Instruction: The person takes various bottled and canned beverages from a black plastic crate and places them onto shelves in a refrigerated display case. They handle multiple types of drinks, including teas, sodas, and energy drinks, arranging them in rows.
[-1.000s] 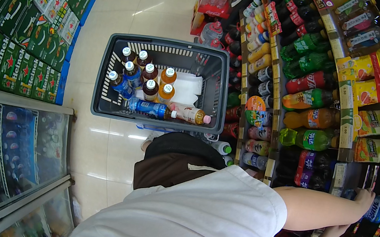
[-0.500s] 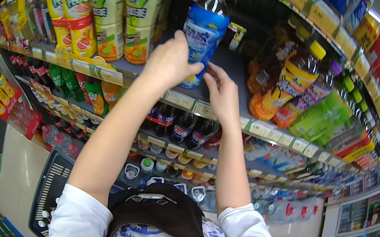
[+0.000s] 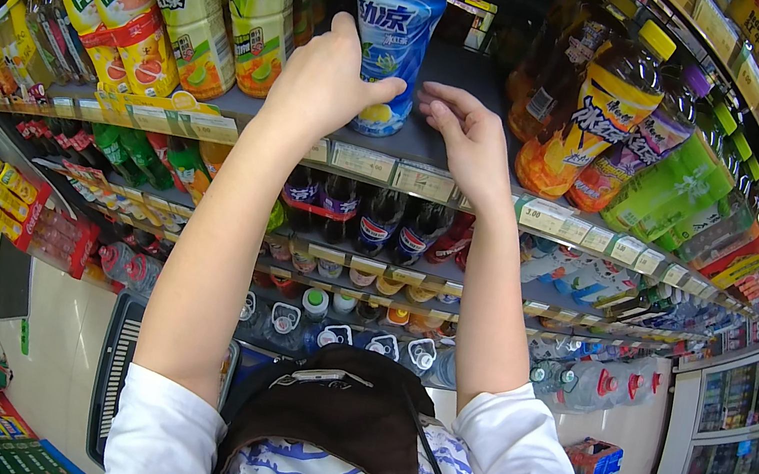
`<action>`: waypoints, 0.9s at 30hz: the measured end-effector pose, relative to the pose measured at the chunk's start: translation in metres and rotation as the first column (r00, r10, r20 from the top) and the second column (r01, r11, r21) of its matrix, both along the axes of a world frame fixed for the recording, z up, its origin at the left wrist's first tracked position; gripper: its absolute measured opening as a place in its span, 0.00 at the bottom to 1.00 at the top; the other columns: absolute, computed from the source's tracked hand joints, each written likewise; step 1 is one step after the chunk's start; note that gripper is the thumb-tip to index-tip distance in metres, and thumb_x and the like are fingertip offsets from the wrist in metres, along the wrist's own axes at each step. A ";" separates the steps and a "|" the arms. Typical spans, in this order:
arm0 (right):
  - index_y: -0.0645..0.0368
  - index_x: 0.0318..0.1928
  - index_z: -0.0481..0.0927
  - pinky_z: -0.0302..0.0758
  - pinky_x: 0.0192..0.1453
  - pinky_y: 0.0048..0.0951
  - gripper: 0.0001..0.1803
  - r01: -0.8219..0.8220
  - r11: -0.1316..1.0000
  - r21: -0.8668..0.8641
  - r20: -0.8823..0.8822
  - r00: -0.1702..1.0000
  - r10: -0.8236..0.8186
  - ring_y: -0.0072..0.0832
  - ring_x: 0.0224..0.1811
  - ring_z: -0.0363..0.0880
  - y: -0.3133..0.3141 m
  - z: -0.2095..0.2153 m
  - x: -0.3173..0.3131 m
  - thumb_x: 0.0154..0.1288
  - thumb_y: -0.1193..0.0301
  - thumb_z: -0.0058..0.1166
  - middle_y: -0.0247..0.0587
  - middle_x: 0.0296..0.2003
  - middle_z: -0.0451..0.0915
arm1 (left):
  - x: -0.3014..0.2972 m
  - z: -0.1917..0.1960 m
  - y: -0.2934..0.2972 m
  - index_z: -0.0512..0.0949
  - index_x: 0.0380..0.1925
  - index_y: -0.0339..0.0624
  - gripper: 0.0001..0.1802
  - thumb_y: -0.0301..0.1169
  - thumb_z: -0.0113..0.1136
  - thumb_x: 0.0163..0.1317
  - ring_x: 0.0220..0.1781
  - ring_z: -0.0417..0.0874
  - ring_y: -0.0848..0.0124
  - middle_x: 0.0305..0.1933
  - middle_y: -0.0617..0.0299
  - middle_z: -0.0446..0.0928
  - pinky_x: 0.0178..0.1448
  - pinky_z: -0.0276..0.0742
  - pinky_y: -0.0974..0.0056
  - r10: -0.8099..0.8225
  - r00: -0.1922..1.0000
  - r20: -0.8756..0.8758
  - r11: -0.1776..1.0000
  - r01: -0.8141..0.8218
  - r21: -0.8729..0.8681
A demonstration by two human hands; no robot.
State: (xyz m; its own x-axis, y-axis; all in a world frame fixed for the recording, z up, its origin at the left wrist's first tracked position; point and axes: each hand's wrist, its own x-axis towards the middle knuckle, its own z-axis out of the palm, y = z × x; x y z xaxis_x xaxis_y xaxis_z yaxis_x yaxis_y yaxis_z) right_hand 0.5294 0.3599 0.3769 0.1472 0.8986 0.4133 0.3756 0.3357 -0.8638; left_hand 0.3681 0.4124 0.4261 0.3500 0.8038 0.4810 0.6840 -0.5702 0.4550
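**Blue bottle at shelf edge**

Left hand (image 3: 320, 84) wrapped the blue bottle (image 3: 394, 26) low on its body, upright on the shelf (image 3: 435, 150). Right hand (image 3: 468, 136) open, fingertips just beside the grip. Likely full, heavy, slick; hold at mid-body.

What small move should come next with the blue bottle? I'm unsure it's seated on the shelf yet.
Probably ease the blue bottle a little deeper and let go. It stands upright near the shelf's front edge, the left hand wrapped round its lower part, the right hand open beside it with fingertips just short of it. Dark space shows behind.
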 end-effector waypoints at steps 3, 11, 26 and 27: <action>0.68 0.46 0.72 0.71 0.47 0.23 0.13 0.004 1.000 0.011 -0.011 1.000 -0.004 0.25 0.43 0.76 0.001 -0.001 0.000 0.61 0.76 0.44 0.44 0.40 0.77 | -0.001 -0.001 0.000 0.64 0.35 0.28 0.33 0.44 0.67 0.40 0.36 0.79 0.50 0.31 0.39 0.75 0.39 0.76 0.57 0.007 1.000 -0.015 1.000 -0.007 0.006; 0.67 0.46 0.72 0.71 0.49 0.24 0.15 0.016 0.999 0.036 0.038 0.999 -0.017 0.27 0.44 0.76 0.000 0.000 -0.001 0.57 0.79 0.48 0.46 0.40 0.77 | -0.002 -0.001 0.001 0.65 0.36 0.27 0.35 0.46 0.67 0.39 0.38 0.79 0.50 0.32 0.38 0.75 0.41 0.76 0.57 -0.026 1.000 -0.011 1.000 0.026 -0.014; 0.66 0.50 0.63 0.72 0.48 0.35 0.32 0.107 0.993 0.045 0.532 0.839 -0.115 0.44 0.47 0.73 0.052 0.038 -0.029 0.44 0.71 0.62 0.58 0.42 0.73 | -0.003 -0.001 0.057 0.64 0.40 0.22 0.40 0.47 0.67 0.37 0.40 0.78 0.51 0.36 0.37 0.75 0.44 0.74 0.59 -0.014 0.998 -0.057 1.000 0.015 0.006; 0.66 0.49 0.64 0.72 0.48 0.35 0.31 0.116 0.993 0.007 0.554 0.827 -0.100 0.44 0.46 0.74 0.058 0.040 -0.029 0.43 0.71 0.62 0.58 0.41 0.74 | -0.002 -0.002 0.058 0.63 0.40 0.22 0.40 0.47 0.67 0.37 0.40 0.78 0.51 0.36 0.37 0.75 0.44 0.74 0.59 -0.010 0.998 -0.056 1.000 0.010 0.006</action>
